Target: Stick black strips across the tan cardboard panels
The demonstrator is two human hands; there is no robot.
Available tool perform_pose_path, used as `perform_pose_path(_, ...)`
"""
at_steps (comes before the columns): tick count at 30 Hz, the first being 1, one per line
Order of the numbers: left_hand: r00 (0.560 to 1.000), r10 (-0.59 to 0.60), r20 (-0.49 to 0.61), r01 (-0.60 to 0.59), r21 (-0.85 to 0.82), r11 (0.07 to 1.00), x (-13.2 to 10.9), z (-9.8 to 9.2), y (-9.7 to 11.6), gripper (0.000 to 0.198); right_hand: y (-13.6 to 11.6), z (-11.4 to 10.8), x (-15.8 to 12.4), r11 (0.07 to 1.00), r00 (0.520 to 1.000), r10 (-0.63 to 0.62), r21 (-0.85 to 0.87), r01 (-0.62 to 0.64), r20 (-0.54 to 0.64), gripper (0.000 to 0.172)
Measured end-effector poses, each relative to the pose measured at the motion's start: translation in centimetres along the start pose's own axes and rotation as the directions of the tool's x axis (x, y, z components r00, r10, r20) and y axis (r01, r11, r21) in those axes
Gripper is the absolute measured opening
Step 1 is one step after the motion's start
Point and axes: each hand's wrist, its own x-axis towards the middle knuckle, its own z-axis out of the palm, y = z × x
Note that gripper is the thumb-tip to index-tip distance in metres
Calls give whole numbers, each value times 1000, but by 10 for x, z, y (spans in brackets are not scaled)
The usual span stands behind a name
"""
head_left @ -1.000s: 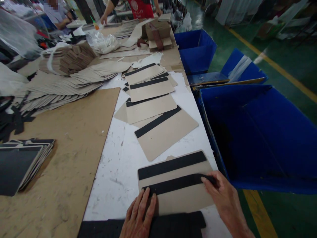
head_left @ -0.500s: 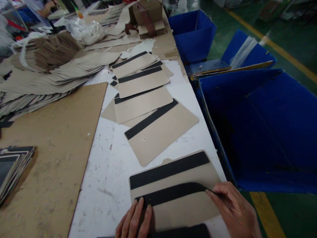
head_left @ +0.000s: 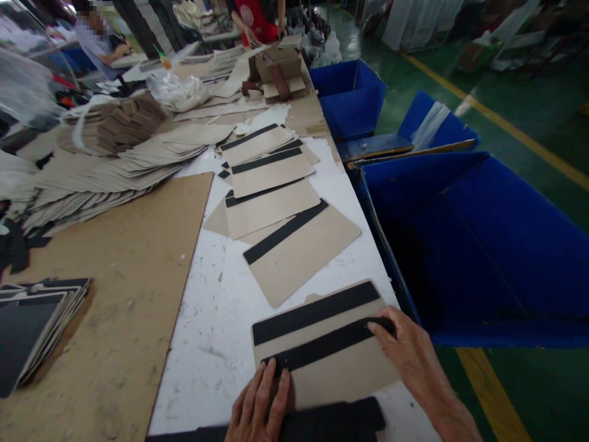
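A beige panel [head_left: 345, 382] with rounded corners lies on the white tabletop in front of me, one black band [head_left: 317, 311] along its far edge. Across its middle runs a second black strip [head_left: 326, 344]. My right hand [head_left: 407, 347] pinches this strip's right end between thumb and fingers, over the panel's right side. The fingers of my left hand [head_left: 260, 399] lie stretched out on the strip's left end, thumb hidden. More black pieces [head_left: 338, 420] lie at the near edge, under and beside my left hand. Beyond sits another banded beige panel [head_left: 304, 255].
Several banded panels [head_left: 276, 209] overlap farther up the table. Left, a brown board [head_left: 124, 294] carries a stack of dark-faced panels [head_left: 37, 331]. Blue bins [head_left: 464, 245] stand along the table's right edge. Bundled brown pieces [head_left: 115, 123] lie back left. Two people are in the background.
My right hand has moved left and away from me, bringing the strip's right end down closer to the panel; the strip's raised curve has flattened. The camera view has tilted up.
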Motion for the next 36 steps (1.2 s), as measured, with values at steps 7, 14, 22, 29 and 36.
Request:
perform_pose_path(7,1000,-27,11,27,-2,1000,1,-2,1,74,-1,-1,1,999,1000,-2,-41,3,13,17)
perform_pose_path(14,999,40,34,-41,20,999,1,-4,-4,67,1,1,3,997,1000,-4,-82,4,-5,19)
perform_pose_path(22,991,-25,132,28,-19,999,1,-20,6,61,-2,-3,-2,986,998,-28,-168,19,-55,27)
perform_pose_path(29,976,0,219,5,-22,1000,6,-28,10,59,-1,-1,-6,923,990,-94,-381,49,-103,36)
perform_pose_path(36,965,49,259,-6,-166,986,10,-21,3,67,-1,1,0,941,992,-120,-313,126,41,21)
